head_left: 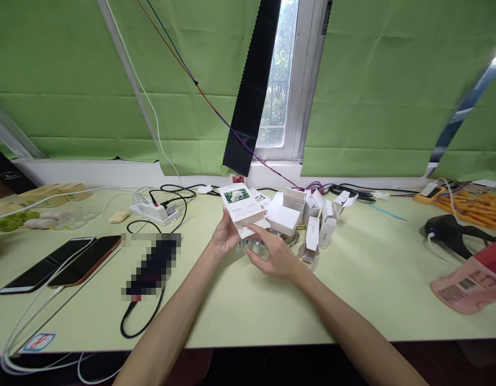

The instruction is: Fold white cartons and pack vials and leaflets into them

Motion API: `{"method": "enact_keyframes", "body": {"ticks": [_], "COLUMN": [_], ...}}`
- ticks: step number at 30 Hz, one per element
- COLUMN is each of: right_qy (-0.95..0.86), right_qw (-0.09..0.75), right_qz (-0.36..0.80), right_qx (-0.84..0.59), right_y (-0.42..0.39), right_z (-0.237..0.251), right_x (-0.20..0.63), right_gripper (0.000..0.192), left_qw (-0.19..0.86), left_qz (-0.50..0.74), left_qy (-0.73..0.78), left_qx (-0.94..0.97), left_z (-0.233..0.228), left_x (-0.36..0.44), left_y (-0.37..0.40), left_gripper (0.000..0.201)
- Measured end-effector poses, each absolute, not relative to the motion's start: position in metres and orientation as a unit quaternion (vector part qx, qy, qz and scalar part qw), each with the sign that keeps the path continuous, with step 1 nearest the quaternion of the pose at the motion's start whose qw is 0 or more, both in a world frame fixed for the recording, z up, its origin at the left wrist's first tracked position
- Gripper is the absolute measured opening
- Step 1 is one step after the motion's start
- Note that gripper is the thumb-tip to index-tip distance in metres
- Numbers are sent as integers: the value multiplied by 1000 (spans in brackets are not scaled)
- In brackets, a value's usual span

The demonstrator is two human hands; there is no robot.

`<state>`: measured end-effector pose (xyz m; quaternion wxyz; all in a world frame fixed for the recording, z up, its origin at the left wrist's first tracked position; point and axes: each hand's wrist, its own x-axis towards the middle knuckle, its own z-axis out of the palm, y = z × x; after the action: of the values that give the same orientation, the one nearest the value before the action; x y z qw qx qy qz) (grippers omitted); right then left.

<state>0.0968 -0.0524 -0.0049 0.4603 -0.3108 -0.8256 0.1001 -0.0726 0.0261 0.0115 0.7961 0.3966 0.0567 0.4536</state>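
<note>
One flower-printed carton [242, 203], probably light, stiff but crushable, suits side-edge holds; the left hand [226, 234] grasps it, the right hand [275, 253], thumb parted, at its flap [244, 232].

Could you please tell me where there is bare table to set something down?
The widest bare tabletop lies between the right hand and the pink package; a smaller patch between the left hand and the power strip. It is crowded around the white boxes and the phones.

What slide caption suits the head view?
Left hand holds flower-printed box, right hand at its near end, open boxes nearby.
</note>
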Motion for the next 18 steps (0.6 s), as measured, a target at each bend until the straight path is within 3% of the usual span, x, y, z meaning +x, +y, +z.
{"method": "enact_keyframes", "body": {"ticks": [18], "right_qy": [-787], "right_qw": [537], "right_qz": [38], "right_qx": [-300], "right_y": [-47], "right_z": [-7], "right_x": [95], "right_gripper": [33], "left_qw": [801], "left_qz": [475], "left_qy": [75], "left_qx": [357], "left_z": [12], "left_x": [-73], "left_y": [27], "left_gripper": [82]}}
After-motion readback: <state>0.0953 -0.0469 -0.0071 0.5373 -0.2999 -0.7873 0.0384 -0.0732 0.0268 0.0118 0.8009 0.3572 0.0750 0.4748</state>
